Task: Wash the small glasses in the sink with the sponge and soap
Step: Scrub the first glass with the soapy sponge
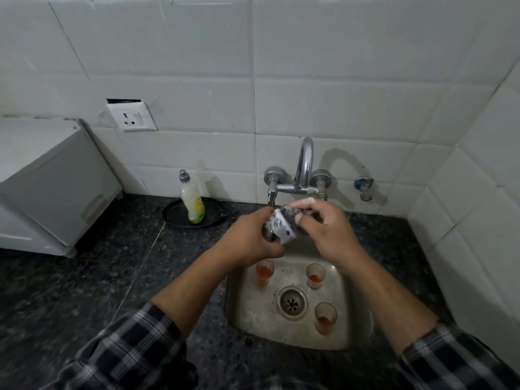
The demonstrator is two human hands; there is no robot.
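Above the steel sink (346, 327), my left hand (247, 240) grips a small glass (274, 230) covered in foam. My right hand (326, 226) holds a dark soapy sponge (294, 216) pressed into the glass's mouth. Three small glasses stand in the basin with orange liquid at the bottom: one at the back left (264, 272), one at the back right (315, 275), one at the front right (325, 318). A soap bottle (192, 197) stands on a black plate (171, 213) to the left of the tap.
The chrome tap (304, 167) rises from the tiled wall just behind my hands. A grey appliance (53, 187) sits on the dark granite counter (84, 280) at the left. The side wall stands close on the right. The sink's drain (292, 302) lies between the glasses.
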